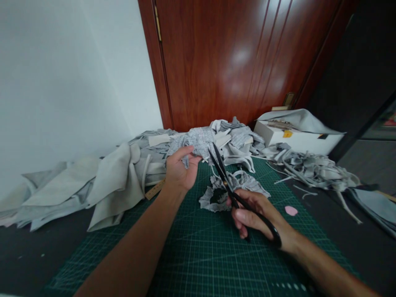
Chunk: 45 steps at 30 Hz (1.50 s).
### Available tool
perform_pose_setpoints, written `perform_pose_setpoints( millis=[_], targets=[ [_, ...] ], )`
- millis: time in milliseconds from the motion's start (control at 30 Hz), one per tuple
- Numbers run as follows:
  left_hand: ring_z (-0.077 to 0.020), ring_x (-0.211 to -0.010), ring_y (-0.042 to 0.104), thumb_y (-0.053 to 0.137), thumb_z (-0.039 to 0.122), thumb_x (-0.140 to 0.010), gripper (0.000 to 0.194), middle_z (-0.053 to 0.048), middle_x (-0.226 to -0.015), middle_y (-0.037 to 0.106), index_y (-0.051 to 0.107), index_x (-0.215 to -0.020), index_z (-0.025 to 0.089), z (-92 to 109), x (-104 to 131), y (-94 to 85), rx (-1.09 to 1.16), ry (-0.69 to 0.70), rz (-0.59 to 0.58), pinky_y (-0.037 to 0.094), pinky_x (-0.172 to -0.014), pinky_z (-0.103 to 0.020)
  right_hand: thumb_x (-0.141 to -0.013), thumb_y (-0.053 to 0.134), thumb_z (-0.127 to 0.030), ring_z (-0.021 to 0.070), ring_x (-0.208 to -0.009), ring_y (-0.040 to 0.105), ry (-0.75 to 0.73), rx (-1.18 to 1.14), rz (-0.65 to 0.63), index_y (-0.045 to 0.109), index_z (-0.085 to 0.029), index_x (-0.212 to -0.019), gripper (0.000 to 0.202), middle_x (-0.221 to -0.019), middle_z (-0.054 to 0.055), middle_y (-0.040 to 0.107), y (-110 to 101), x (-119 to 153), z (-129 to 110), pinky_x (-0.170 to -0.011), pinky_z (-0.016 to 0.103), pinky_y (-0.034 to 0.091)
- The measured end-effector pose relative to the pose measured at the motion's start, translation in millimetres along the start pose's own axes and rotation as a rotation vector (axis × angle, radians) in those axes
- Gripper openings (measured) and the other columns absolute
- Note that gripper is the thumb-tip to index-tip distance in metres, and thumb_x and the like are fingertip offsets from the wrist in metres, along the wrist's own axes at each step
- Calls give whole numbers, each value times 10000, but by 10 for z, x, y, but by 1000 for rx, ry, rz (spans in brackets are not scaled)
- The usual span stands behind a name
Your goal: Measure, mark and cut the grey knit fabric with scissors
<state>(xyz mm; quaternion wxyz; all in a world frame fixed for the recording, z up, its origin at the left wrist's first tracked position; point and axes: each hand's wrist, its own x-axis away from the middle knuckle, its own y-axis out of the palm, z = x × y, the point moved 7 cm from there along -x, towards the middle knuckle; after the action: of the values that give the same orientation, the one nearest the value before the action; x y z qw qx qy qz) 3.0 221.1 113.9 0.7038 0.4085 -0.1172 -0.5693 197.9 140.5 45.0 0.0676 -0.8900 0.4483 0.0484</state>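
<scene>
My right hand (pixel 253 212) grips black scissors (pixel 225 181) by the handles, with the blades parted slightly and pointing up and away. Ahead and to the left, my left hand (pixel 182 169) pinches a crumpled heathered grey fabric piece (pixel 198 140), part of which shows between the fingers. The scissor tips are close to the right side of this fabric; whether they touch it I cannot tell. Below the blades, a gathered grey fabric piece (pixel 253 185) with a white cord lies on the green cutting mat (pixel 188 247), partly covered by my right hand.
Pale folded cloth (pixel 114 181) is heaped at the left beside a wooden ruler (pixel 154 189). More grey scraps (pixel 244 138) lie at the back. To the right are a white box (pixel 297 140), a tangle of cords and strips (pixel 318 169) and a pink scrap (pixel 291 210).
</scene>
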Motion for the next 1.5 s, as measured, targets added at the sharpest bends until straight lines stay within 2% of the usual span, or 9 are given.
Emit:
perform_pose_setpoints(
  millis=[100, 233, 333, 467, 567, 700, 1033, 1300, 1500],
  targets=[
    [-258, -1038, 721, 805, 77, -631, 199, -34, -867, 762, 687, -729, 204, 15, -8, 86, 109, -13, -47, 581, -988, -414, -847, 787, -598, 94, -520, 563, 30, -24, -48, 591, -153, -992, 507, -704, -25, 592, 67, 7, 15, -501, 219, 492],
    [-176, -834, 716, 812, -15, -556, 269, 10, -722, 714, 656, -656, 180, -23, -66, -26, 109, -15, 85, 595, -905, -317, -835, 807, -574, 96, -540, 556, 57, -70, -92, 590, -166, -977, 483, -701, -37, 581, 137, 16, 23, -534, 239, 549],
    [-146, -746, 686, 805, -57, -491, 315, 34, -654, 676, 631, -608, 178, -78, -99, -113, 87, -23, 134, 588, -870, -287, -820, 823, -563, 101, -546, 561, 74, -56, -89, 586, -185, -966, 469, -718, -41, 583, 160, 13, 33, -536, 245, 559],
    [-179, -801, 701, 813, -16, -493, 303, 28, -657, 676, 616, -591, 193, -145, -73, -119, 63, -28, 135, 573, -879, -328, -779, 870, -529, 108, -554, 568, 88, -37, -29, 596, -197, -969, 471, -726, -45, 581, 132, -3, 60, -524, 237, 554],
    [-193, -844, 712, 806, 6, -500, 281, 29, -695, 697, 651, -636, 198, -133, -6, -37, 59, 8, 104, 566, -900, -357, -775, 875, -529, 111, -560, 568, 83, -34, 5, 594, -192, -957, 474, -724, -42, 576, 109, -11, 78, -525, 240, 561],
    [-208, -834, 717, 810, -26, -457, 303, 26, -661, 688, 643, -599, 182, -116, 74, 51, 38, 12, 99, 557, -892, -358, -766, 888, -523, 104, -573, 568, 73, -31, 41, 582, -183, -958, 496, -742, -40, 567, 89, -14, 85, -531, 231, 558],
    [-168, -689, 668, 795, -38, -442, 282, 18, -613, 662, 638, -562, 162, -148, 127, 66, 22, 3, 144, 551, -756, -323, -762, 889, -530, 104, -588, 552, 62, -24, 62, 566, -187, -926, 499, -748, -43, 541, 92, -9, 99, -537, 239, 562],
    [-140, -654, 642, 790, -38, -465, 285, 39, -618, 654, 626, -572, 169, -135, 151, 83, -16, 56, 136, 520, -778, -309, -755, 888, -551, 109, -575, 569, 55, -5, 84, 574, -193, -926, 506, -747, -40, 557, 85, -23, 63, -530, 237, 549],
    [-166, -695, 663, 824, 30, -468, 293, 45, -635, 660, 662, -659, 183, -174, 205, 138, -33, 34, 51, 514, -845, -347, -748, 887, -559, 113, -573, 580, 48, 3, 121, 592, -191, -955, 515, -753, -36, 566, 63, -29, 55, -526, 241, 554]
  ],
)
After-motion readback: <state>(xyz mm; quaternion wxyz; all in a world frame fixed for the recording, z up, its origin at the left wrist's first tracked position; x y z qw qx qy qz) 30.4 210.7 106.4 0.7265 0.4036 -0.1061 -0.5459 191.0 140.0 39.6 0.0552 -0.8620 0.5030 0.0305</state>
